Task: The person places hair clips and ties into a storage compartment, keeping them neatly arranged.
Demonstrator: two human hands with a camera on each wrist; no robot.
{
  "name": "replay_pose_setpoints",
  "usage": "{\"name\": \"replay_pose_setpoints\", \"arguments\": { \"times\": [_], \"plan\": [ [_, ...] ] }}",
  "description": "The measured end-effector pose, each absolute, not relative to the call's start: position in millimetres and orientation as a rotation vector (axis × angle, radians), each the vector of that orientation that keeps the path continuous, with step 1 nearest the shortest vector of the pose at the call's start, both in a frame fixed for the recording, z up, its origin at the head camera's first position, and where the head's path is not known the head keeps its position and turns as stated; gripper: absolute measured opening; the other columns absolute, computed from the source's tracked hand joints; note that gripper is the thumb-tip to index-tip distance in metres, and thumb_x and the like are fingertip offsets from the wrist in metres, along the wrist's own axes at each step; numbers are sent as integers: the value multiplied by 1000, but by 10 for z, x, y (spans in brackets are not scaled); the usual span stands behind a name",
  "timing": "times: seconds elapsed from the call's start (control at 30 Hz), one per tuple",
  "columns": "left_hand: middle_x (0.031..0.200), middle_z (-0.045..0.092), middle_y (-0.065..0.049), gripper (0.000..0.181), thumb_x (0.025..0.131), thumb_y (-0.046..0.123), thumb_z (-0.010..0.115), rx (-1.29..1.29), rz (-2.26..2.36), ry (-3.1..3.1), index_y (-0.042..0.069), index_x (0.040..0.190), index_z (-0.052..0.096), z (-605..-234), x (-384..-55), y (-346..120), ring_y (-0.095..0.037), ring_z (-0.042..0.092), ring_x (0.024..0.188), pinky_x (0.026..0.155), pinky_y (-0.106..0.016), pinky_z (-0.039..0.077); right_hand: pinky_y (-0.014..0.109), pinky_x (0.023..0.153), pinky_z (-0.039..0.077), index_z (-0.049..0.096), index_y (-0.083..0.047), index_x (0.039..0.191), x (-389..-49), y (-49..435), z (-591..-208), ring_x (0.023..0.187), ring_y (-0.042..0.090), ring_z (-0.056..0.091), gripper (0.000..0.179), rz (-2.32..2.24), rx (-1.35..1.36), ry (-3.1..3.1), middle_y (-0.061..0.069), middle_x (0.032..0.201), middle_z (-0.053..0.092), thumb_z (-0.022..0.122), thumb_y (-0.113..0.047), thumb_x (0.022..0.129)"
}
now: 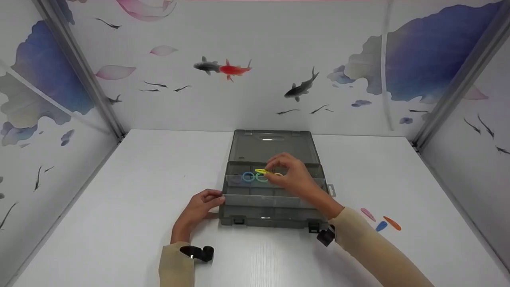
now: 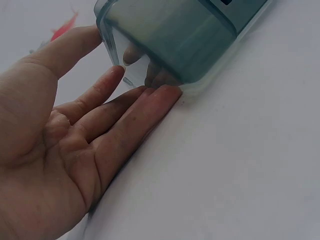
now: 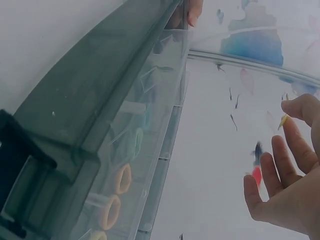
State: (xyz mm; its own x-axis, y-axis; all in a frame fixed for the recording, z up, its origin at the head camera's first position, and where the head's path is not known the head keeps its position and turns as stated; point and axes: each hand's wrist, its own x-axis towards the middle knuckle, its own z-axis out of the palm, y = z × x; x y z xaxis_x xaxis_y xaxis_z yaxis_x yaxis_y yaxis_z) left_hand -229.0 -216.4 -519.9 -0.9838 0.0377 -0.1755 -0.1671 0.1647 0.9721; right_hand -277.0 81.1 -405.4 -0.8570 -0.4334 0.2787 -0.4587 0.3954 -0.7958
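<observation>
A grey see-through compartment box point(image 1: 247, 212) lies on the table with its lid point(image 1: 275, 149) folded back. Above its far compartments, my right hand point(image 1: 293, 177) pinches a yellow hair clip point(image 1: 261, 171) between thumb and index finger; the other fingers fan out in the right wrist view. My left hand point(image 1: 199, 205) rests at the box's left side, its nearly straight fingers touching the corner in the left wrist view. Among the ring-shaped hair ties in the far row are a blue tie point(image 1: 248, 181) and a green tie point(image 1: 257, 177). Orange ties point(image 3: 123, 178) show in the right wrist view.
Right of the box lie a pink clip point(image 1: 368, 214), a blue clip point(image 1: 381, 226) and an orange clip point(image 1: 392, 223) on the white table point(image 1: 119, 191). Two black latches hang at the box's front edge. Printed panels enclose the table at the back and sides.
</observation>
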Motion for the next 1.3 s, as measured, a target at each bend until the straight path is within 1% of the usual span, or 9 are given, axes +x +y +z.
{"name": "replay_pose_setpoints", "arguments": {
  "times": [0.17, 0.27, 0.37, 0.47, 0.57, 0.77, 0.97, 1.13, 1.3],
  "plan": [
    [130, 66, -11, 51, 91, 37, 74, -127, 1929, 2272, 7, 130, 60, -5190, -2288, -2166, -20, 61, 117, 95, -40, 56, 52, 103, 48, 75, -15, 101, -2829, 642, -4051, 116, 26, 60, 12, 1488, 866, -2660, 5, 122, 63, 76, -20, 90],
    [130, 66, -12, 51, 92, 35, 73, -123, 1942, 2250, 6, 131, 59, -5182, -2286, -2171, -20, 61, 116, 92, -38, 57, 51, 102, 49, 74, -14, 99, -2854, 538, -4075, 120, 28, 59, 11, 1443, 934, -2694, 7, 122, 63, 75, -19, 90],
    [129, 66, -12, 50, 93, 34, 72, -120, 1944, 2246, 5, 131, 59, -5174, -2289, -2171, -18, 61, 115, 90, -35, 58, 50, 100, 50, 74, -11, 96, -2868, 431, -4124, 119, 30, 58, 8, 1359, 1004, -2725, 10, 119, 63, 74, -17, 90],
    [128, 67, -11, 49, 92, 34, 73, -128, 1938, 2255, 6, 130, 60, -5177, -2296, -2169, -18, 61, 114, 90, -36, 58, 49, 99, 51, 74, -10, 94, -2883, 324, -4183, 116, 30, 59, 6, 1301, 1014, -2763, 10, 117, 62, 73, -15, 90],
    [129, 66, -11, 49, 92, 34, 73, -132, 1940, 2252, 6, 130, 60, -5175, -2289, -2167, -19, 61, 115, 92, -39, 58, 49, 99, 51, 74, -10, 93, -2906, 220, -4228, 117, 30, 59, 5, 1255, 982, -2825, 11, 120, 62, 73, -14, 90],
    [129, 66, -12, 51, 93, 36, 72, -121, 1941, 2244, 6, 132, 58, -5163, -2281, -2164, -19, 62, 114, 91, -37, 57, 51, 105, 47, 75, -11, 92, -2956, 67, -4289, 124, 32, 56, 6, 1195, 934, -2902, 11, 126, 61, 74, -17, 90],
    [131, 65, -13, 52, 93, 36, 72, -113, 1947, 2232, 6, 133, 58, -5153, -2276, -2164, -20, 61, 115, 89, -37, 58, 52, 108, 45, 75, -10, 91, -3014, -9, -4370, 128, 33, 54, 6, 1207, 878, -2935, 13, 131, 60, 75, -15, 87],
    [132, 65, -12, 52, 92, 37, 73, -115, 1931, 2250, 7, 132, 59, -5166, -2279, -2166, -20, 61, 118, 91, -36, 57, 54, 109, 43, 76, -9, 89, -3054, -26, -4457, 129, 34, 53, 6, 1155, 868, -2974, 14, 130, 61, 76, -15, 87],
    [130, 66, -10, 50, 92, 37, 73, -138, 1921, 2279, 7, 130, 60, -5178, -2293, -2167, -20, 62, 118, 92, -37, 56, 61, 115, 33, 78, -11, 87, -3071, -53, -4497, 130, 35, 50, 6, 1108, 863, -3003, 11, 126, 62, 77, -16, 85]
  ]
}}
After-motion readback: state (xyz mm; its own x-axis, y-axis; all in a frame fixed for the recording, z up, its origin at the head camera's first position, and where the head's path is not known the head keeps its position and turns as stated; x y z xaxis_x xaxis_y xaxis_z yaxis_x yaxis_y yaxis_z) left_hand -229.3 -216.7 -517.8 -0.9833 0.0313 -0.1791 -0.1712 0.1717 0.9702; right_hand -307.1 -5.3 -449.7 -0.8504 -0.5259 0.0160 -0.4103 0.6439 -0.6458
